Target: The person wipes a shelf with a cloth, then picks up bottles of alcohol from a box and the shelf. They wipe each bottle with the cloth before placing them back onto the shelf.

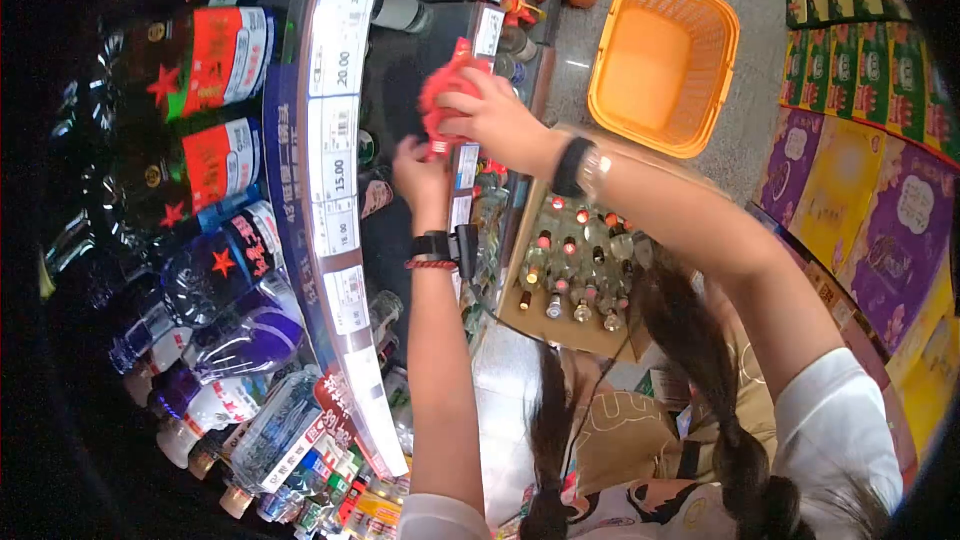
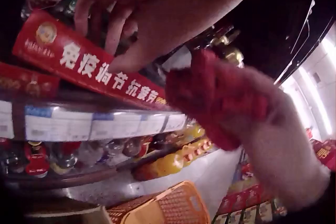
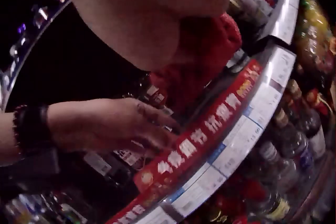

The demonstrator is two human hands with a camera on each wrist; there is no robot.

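A crumpled red cloth (image 1: pixel 447 90) (image 2: pixel 207 95) (image 3: pixel 197 66) is gripped by the right hand (image 1: pixel 500 122) (image 2: pixel 262 116) (image 3: pixel 152 14) above the shelf edge. Close below it in the head view, the left hand (image 1: pixel 422 180) (image 2: pixel 163 16) (image 3: pixel 105 127) reaches over the shelf, its fingertips at a red strip (image 2: pixel 86 61) (image 3: pixel 197 137) with white characters. This strip stands along the shelf's front edge, above the price labels (image 2: pixel 58 124) (image 3: pixel 239 134). The cloth hides part of the strip's far end, and the right fingertips are partly hidden in the wrist views.
An orange basket (image 1: pixel 650 70) (image 2: pixel 178 208) stands on the floor beyond the shelf. Bottles (image 1: pixel 585 260) fill a carton below the arms, and large bottles (image 1: pixel 225 65) line the upper shelf at left. Stacked colourful boxes (image 1: pixel 850 80) line the right side.
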